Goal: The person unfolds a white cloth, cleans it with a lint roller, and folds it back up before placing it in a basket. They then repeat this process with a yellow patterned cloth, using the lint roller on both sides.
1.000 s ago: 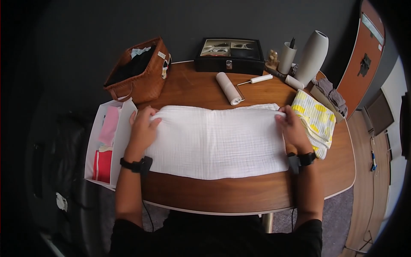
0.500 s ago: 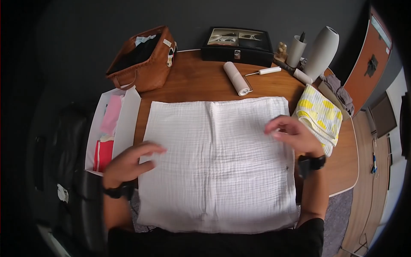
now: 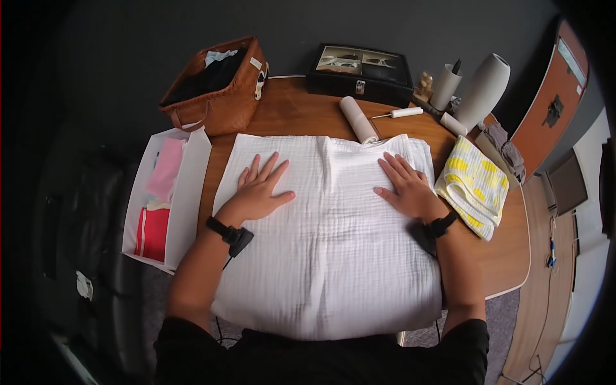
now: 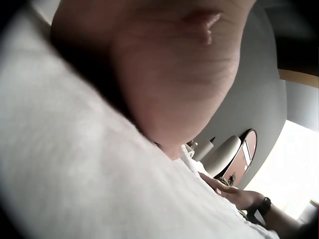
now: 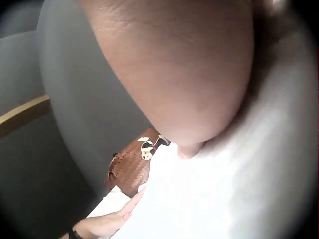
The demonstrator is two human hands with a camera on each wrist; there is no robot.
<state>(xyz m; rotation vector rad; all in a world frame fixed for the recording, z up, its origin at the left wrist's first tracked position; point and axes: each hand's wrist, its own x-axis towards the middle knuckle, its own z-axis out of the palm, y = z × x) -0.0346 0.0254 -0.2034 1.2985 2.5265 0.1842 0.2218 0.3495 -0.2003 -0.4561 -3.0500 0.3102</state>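
Note:
A white crinkled cloth (image 3: pixel 282 256) lies spread over the table, its near edge hanging past the front edge by the person's body. On its upper left part rests the left hand (image 3: pixel 259 192), palm down with fingers spread. The right hand (image 3: pixel 410 191) rests flat on the upper right part, fingers straight and thumb out. A raised crease runs down the cloth's middle between the two hands. In the left wrist view the palm (image 4: pixel 174 74) meets the cloth; the right wrist view likewise shows the other palm (image 5: pixel 179 69) against it.
A white box (image 3: pixel 192 173) of folded clothes stands at left, a brown basket (image 3: pixel 224 112) behind it. At the back are a glasses case (image 3: pixel 378 88), a lint roller (image 3: pixel 358 120) and a grey vase (image 3: pixel 484 93). A yellow-and-white cloth (image 3: pixel 475 186) lies at right.
The hands first held the cloth by its far corners, partly folded. It then came to lie spread toward the body, the hands lifted off it, and now both press flat on its far half.

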